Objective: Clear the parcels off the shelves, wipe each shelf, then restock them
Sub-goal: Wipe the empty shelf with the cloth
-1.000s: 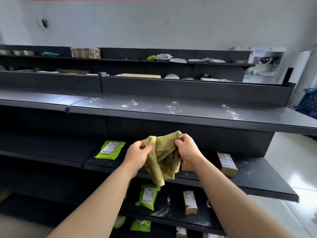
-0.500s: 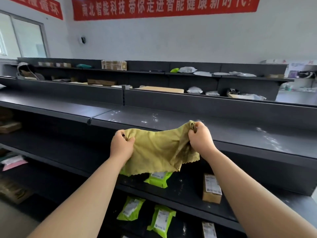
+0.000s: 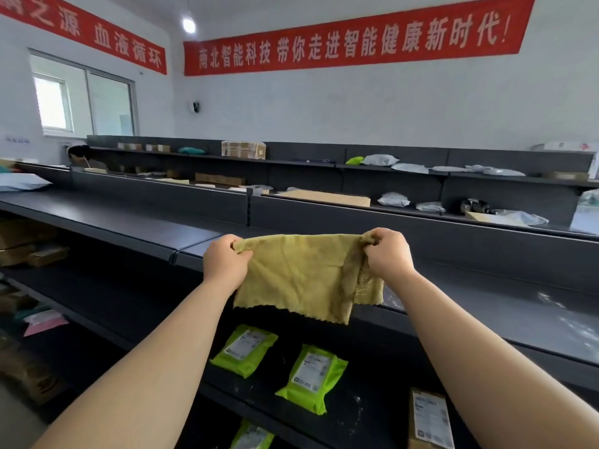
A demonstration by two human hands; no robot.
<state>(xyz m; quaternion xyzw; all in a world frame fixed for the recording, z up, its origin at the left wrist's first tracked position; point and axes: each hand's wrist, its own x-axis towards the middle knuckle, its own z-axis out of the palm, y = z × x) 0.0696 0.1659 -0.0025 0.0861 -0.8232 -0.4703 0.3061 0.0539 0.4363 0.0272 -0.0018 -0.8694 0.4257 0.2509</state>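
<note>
**Wipe prep on the top shelf, lower shelves not started**

- Left hand [image 3: 225, 262]: fingers curled, pinching the upper left corner of the cloth [image 3: 301, 273].
- Right hand [image 3: 387, 254]: same thing on the upper right corner, with some fabric bunched in the fist.
- The cloth is yellow-green and stretched flat between the two hands. Its bottom edge hangs free below them and touches nothing.
- Top shelf [image 3: 113, 215] runs directly behind and beyond the hands. What shows there is bare dark surface. Pale streaks [image 3: 557, 306] lie on it well off to the right of the right hand; can't tell if they're moisture or dust.
- Lower shelf [image 3: 356, 403], below the hands, is loaded. Two green parcels [image 3: 244, 350] sit under the hanging cloth, and a boxed parcel [image 3: 429, 419] sits below the right forearm. One more green pack is on the level under that, at the frame edge.
- A pink parcel [image 3: 45, 322] and cardboard boxes [image 3: 32, 251] are on the shelves far left of the left hand.
- Rear shelving [image 3: 389, 170], past the hands, holds mixed bags and cartons. Can't tell if it's in scope.

Status, my read:
- Top level looks cleared of parcels around the hands.
- The cloth is spread out, so the wipe of that level is either due or part done. The streaks to the right suggest it isn't finished.
- Levels below the hands are uncleared and unwiped.
- No restock is visible, so that step is all to do.
- Overall this is early in the job, with most of the work left.
</note>
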